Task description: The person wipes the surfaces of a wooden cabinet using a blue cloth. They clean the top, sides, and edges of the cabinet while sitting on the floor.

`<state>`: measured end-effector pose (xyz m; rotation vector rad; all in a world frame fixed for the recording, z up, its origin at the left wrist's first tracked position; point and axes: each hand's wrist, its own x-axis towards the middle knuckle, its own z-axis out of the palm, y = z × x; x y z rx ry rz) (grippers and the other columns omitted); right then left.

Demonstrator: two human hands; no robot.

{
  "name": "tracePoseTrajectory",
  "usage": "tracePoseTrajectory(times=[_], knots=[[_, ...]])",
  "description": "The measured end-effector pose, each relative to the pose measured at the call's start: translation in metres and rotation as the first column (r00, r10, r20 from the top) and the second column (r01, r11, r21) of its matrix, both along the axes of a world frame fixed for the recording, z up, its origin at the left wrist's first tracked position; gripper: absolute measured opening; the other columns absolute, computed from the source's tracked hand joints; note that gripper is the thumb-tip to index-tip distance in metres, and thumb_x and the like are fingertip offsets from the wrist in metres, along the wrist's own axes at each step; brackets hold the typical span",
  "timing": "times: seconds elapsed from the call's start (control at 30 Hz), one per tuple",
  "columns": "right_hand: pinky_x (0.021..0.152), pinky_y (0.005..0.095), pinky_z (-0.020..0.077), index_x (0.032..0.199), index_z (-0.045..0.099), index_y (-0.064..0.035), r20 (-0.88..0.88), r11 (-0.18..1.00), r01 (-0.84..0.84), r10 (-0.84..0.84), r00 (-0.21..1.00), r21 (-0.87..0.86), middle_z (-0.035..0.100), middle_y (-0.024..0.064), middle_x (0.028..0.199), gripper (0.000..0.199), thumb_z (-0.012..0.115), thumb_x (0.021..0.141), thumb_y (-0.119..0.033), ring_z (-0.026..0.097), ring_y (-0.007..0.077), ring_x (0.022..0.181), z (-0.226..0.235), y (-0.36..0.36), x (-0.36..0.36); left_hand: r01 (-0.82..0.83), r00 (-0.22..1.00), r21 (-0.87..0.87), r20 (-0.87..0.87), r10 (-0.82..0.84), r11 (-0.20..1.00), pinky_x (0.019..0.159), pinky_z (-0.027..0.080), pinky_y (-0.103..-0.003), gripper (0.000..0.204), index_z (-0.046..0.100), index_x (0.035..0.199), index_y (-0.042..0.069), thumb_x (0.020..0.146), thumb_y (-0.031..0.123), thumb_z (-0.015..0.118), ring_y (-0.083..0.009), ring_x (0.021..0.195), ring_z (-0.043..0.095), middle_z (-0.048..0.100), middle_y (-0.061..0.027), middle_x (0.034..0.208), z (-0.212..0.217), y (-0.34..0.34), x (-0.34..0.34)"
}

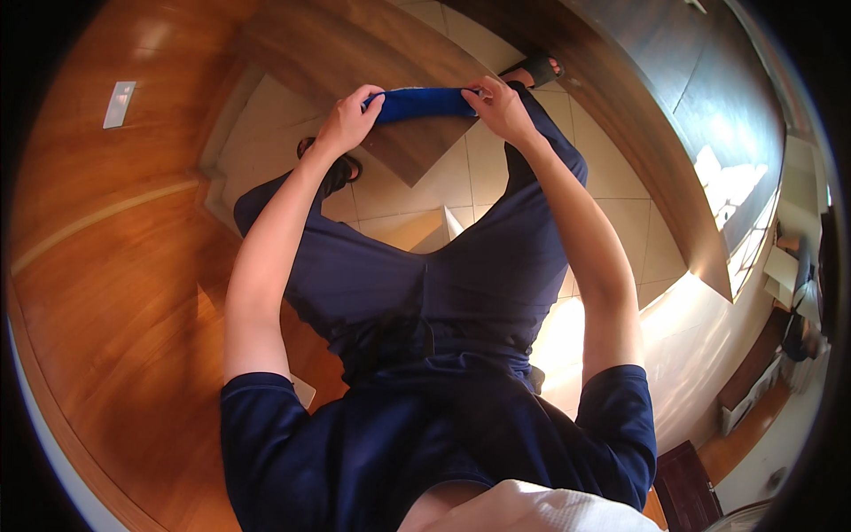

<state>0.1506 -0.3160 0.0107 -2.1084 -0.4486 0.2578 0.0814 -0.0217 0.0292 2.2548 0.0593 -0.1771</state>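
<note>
A blue strip, apparently folded cloth, is stretched nearly level between my two hands, above a brown wooden surface. My left hand pinches its left end between thumb and fingers. At the other end, my right hand grips the cloth with thumb and fingertips. A thin pale edge shows along the strip's top; what it is cannot be made out. Both arms reach straight out over my spread knees.
Below the cloth lies the corner of a brown wooden bench or low table, over a tiled floor. Along the right runs a dark glossy tabletop. A wooden panel with a white plate fills the left.
</note>
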Motion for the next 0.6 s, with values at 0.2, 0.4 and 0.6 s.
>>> tracePoseTrajectory(times=[0.2, 0.4, 0.6], knots=[[0.082, 0.0447, 0.0528, 0.103, 0.071, -0.0061, 0.203, 0.954, 0.189, -0.142, 0.969, -0.232, 0.071, 0.0122, 0.096, 0.022, 0.073, 0.087, -0.022, 0.068, 0.0319, 0.095, -0.008, 0.015, 0.010, -0.111, 0.989, 0.196, 0.119, 0.089, 0.974, 0.089, 0.053, -0.039, 0.022, 0.068, 0.114, 0.006, 0.097, 0.018, 0.061, -0.0313, 0.102, 0.068, 0.071, -0.0147, 0.111, -0.014, -0.001, 0.019], [0.107, 0.0476, 0.0424, 0.120, 0.068, -0.0117, 0.530, 0.946, -0.009, 0.188, 0.827, -0.323, 0.064, 0.0093, 0.129, 0.030, 0.066, 0.090, -0.018, 0.057, 0.0261, 0.125, -0.023, 0.035, -0.036, 0.173, 0.821, 0.416, 0.440, -0.364, 0.893, 0.114, 0.040, -0.043, 0.046, 0.057, 0.139, 0.007, 0.095, 0.018, 0.064, -0.0288, 0.135, 0.051, 0.057, -0.0114, 0.144, -0.021, -0.077, -0.009], [0.115, 0.0510, 0.0361, 0.135, 0.061, -0.0136, 0.523, 0.917, 0.019, 0.210, 0.826, -0.399, 0.056, 0.0080, 0.146, 0.040, 0.062, 0.096, -0.021, 0.047, 0.0245, 0.140, -0.027, 0.020, -0.046, 0.170, 0.855, 0.562, 0.324, -0.404, 0.809, 0.120, 0.031, -0.045, 0.063, 0.042, 0.153, 0.010, 0.098, 0.033, 0.062, -0.0249, 0.146, 0.039, 0.041, -0.0056, 0.159, -0.041, -0.063, -0.014]])
